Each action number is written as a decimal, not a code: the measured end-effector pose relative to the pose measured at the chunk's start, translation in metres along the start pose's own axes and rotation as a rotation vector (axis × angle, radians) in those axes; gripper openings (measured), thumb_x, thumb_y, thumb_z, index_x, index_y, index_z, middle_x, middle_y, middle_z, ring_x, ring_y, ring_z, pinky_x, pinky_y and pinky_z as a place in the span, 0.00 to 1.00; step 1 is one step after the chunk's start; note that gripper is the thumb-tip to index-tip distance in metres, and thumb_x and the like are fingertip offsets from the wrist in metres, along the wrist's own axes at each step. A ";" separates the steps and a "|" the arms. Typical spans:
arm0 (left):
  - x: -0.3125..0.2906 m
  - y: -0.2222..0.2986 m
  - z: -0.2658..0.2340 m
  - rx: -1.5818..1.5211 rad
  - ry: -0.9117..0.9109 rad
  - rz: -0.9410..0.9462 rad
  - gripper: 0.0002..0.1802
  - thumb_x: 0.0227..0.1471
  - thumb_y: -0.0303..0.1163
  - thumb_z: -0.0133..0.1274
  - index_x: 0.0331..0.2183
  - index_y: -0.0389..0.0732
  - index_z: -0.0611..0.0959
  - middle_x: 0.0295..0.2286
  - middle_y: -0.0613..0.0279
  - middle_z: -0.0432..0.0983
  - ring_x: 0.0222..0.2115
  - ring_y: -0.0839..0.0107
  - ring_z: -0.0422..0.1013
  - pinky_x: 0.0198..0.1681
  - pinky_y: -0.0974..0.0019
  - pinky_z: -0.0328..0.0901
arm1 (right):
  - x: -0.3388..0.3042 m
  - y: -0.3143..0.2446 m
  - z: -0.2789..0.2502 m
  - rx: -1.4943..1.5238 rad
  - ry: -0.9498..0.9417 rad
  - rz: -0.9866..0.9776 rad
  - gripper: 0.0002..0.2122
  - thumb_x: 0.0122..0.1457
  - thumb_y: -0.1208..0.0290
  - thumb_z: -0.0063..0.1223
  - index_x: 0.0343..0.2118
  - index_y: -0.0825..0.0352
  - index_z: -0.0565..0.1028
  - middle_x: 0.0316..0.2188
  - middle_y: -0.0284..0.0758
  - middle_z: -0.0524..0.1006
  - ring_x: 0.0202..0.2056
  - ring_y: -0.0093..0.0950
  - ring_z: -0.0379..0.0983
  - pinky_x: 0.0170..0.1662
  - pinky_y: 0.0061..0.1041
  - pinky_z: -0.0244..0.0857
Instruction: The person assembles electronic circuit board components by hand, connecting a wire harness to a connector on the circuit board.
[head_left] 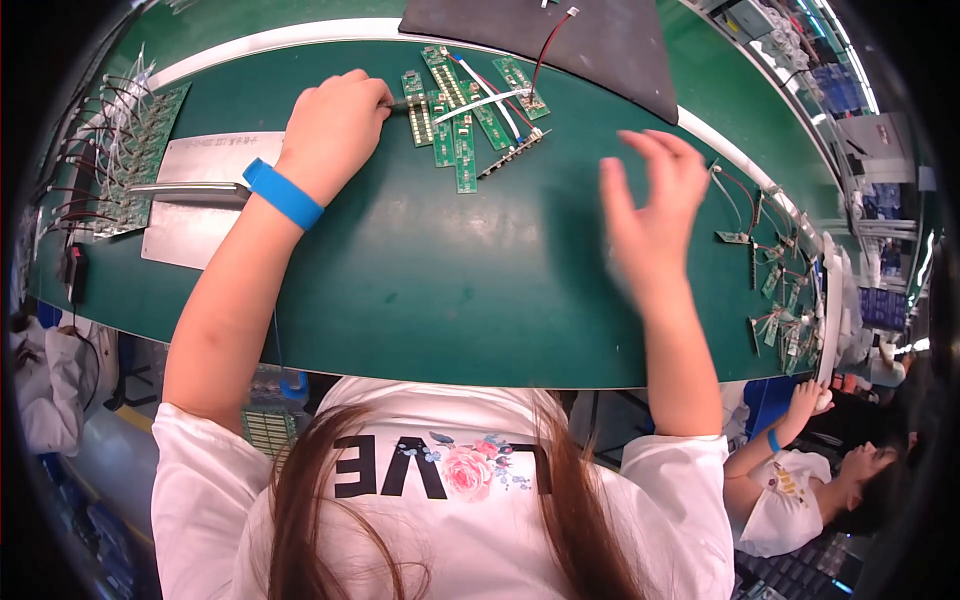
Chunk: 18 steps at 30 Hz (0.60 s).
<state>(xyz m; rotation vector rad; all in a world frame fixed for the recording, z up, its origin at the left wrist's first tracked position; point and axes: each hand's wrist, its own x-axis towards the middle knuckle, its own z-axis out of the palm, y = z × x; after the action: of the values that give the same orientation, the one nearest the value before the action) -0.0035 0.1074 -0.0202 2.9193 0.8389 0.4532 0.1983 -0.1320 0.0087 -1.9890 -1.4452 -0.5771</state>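
My left hand (pixel 338 125), a blue band on its wrist, is closed at the far side of the table. Its fingertips pinch the end of a narrow dark-green circuit board (pixel 402 104), seen nearly edge-on; most of it is hidden by the hand. Just right of it lies a loose pile of narrow green circuit boards (pixel 465 150), overlapping at angles. White, red and blue wires (pixel 492 103) cross over the pile. My right hand (pixel 655 210) is raised to the right of the pile, slightly blurred, fingers apart, holding nothing.
At left, a metal plate with a bar handle (pixel 180 225) lies beside a large board panel (pixel 140 150) trailing many wires. A dark mat (pixel 560 45) covers the far edge. Several small wired boards (pixel 780 310) lie along the right edge. Another person (pixel 800 480) sits at lower right.
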 end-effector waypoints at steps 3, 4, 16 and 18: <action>-0.009 0.022 -0.017 -0.517 0.152 -0.075 0.15 0.48 0.27 0.54 0.41 0.39 0.79 0.28 0.59 0.77 0.31 0.61 0.73 0.34 0.65 0.66 | -0.004 -0.038 0.012 0.318 -0.127 -0.038 0.15 0.50 0.68 0.60 0.40 0.65 0.73 0.38 0.38 0.70 0.38 0.34 0.67 0.43 0.33 0.59; -0.014 0.033 -0.027 -0.517 0.145 -0.068 0.15 0.48 0.27 0.54 0.41 0.39 0.79 0.28 0.59 0.77 0.31 0.61 0.73 0.34 0.65 0.66 | -0.006 -0.046 0.017 0.488 -0.205 -0.022 0.17 0.51 0.67 0.60 0.42 0.66 0.72 0.36 0.37 0.71 0.34 0.29 0.69 0.39 0.29 0.63; -0.041 0.078 -0.019 -0.919 0.152 0.344 0.20 0.41 0.20 0.60 0.41 0.40 0.79 0.33 0.60 0.77 0.28 0.64 0.73 0.36 0.66 0.68 | -0.010 -0.071 0.011 1.693 -0.370 0.839 0.08 0.64 0.72 0.42 0.43 0.67 0.65 0.19 0.30 0.68 0.16 0.16 0.59 0.18 0.16 0.51; -0.042 0.079 -0.020 -0.977 0.107 0.334 0.14 0.41 0.21 0.60 0.35 0.39 0.81 0.30 0.61 0.77 0.26 0.64 0.72 0.34 0.66 0.67 | -0.009 -0.071 0.007 1.656 -0.410 0.873 0.07 0.64 0.71 0.42 0.42 0.66 0.65 0.18 0.30 0.68 0.16 0.16 0.58 0.19 0.16 0.51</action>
<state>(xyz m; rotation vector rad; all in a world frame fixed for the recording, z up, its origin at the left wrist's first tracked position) -0.0028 0.0177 -0.0003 2.1008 0.0464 0.7699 0.1285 -0.1172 0.0133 -1.0254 -0.5382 1.1288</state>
